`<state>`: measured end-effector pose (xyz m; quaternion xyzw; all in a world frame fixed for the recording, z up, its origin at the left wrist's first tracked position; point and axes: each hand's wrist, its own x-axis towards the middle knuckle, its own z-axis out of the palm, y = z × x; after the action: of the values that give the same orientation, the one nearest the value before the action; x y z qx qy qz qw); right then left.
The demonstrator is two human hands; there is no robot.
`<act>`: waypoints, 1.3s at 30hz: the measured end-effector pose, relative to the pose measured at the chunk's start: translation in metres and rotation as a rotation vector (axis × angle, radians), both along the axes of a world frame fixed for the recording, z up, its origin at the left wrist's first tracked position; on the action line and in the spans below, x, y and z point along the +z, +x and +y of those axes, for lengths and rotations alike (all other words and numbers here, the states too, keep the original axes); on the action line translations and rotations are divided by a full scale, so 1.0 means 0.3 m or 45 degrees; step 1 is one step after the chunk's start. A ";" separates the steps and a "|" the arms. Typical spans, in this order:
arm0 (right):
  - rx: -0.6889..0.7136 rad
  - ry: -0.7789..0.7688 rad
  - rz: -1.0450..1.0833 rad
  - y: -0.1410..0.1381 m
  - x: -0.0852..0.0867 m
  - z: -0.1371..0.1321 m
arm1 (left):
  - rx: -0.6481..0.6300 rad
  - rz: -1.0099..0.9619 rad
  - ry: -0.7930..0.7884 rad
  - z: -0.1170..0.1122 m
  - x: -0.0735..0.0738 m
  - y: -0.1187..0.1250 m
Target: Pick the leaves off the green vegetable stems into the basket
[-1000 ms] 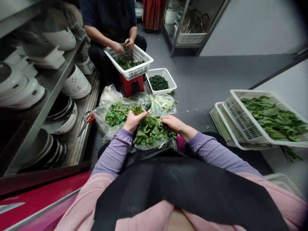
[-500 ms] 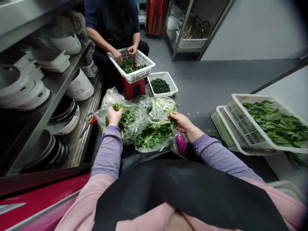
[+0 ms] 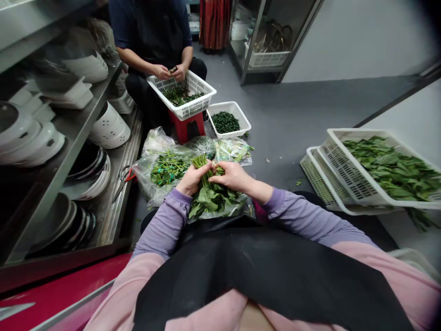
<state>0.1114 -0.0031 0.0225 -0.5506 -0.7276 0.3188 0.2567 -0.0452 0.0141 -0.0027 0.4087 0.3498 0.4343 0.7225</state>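
My left hand (image 3: 193, 178) is closed round a bunch of leafy greens (image 3: 208, 197), its cut stems upward and its leaves hanging down. Close beside it, my right hand (image 3: 231, 175) has its fingers closed on green stems at the top of the bunch; whether these belong to the same bunch I cannot tell. Beneath the hands lies a clear plastic bag (image 3: 220, 214), mostly covered by leaves. To the left, another open plastic bag (image 3: 144, 171) holds more greens with thin stems (image 3: 168, 168).
Opposite, a co-worker (image 3: 151, 41) handles greens over a white basket (image 3: 186, 110) on a red stool (image 3: 186, 129). A smaller basket (image 3: 246, 124) holds green pods. Stacked baskets (image 3: 358, 174) of leaves stand right. Scissors (image 3: 122, 179) lie on the left shelf's edge, among dishes (image 3: 41, 142).
My left hand has moved right with a bunch of greens, from the left bag. My right hand has come left, and both hands now meet over the near bag.
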 end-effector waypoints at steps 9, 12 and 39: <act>0.030 -0.372 0.411 0.049 -0.040 0.017 | -0.069 -0.080 -0.101 0.017 -0.029 -0.023; 0.013 -0.335 0.445 0.029 -0.044 0.015 | -0.133 -0.117 -0.095 0.009 -0.030 -0.014; 0.235 -1.211 0.986 0.094 -0.094 0.012 | -0.209 0.157 0.124 0.011 -0.018 -0.008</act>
<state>0.1395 0.0004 -0.0058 -0.3838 -0.4046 0.8056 0.1999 -0.0477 0.0173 -0.0080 0.4965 0.3374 0.3640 0.7121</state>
